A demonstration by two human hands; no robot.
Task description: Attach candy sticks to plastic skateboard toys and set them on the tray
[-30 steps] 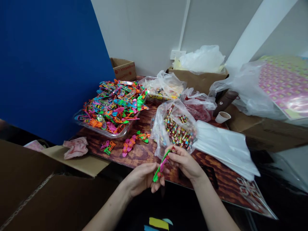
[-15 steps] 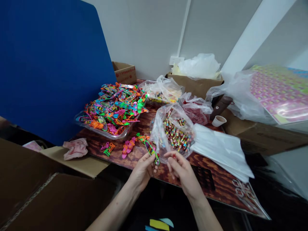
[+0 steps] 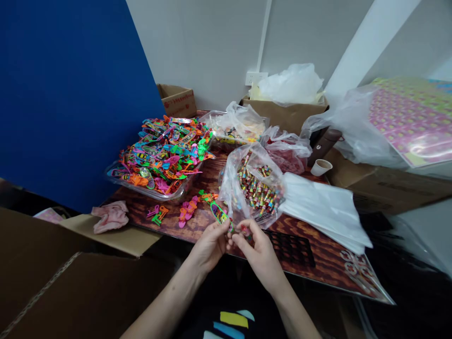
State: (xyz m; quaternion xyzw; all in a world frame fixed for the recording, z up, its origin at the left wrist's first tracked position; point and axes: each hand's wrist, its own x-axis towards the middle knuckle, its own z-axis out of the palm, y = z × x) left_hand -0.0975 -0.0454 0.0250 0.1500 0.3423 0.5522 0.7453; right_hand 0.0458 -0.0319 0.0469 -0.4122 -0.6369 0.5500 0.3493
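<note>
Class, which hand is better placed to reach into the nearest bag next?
Probably the right hand: nearer the bag, though seemingly holding a red piece. The left hand grips a green toy.

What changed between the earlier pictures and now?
The green toy skateboard in the left hand has swung its far end left, printed face now showing. The right hand let go of it, drew away, then came back beside the left. Toy pile and clear bag stayed put.
</note>
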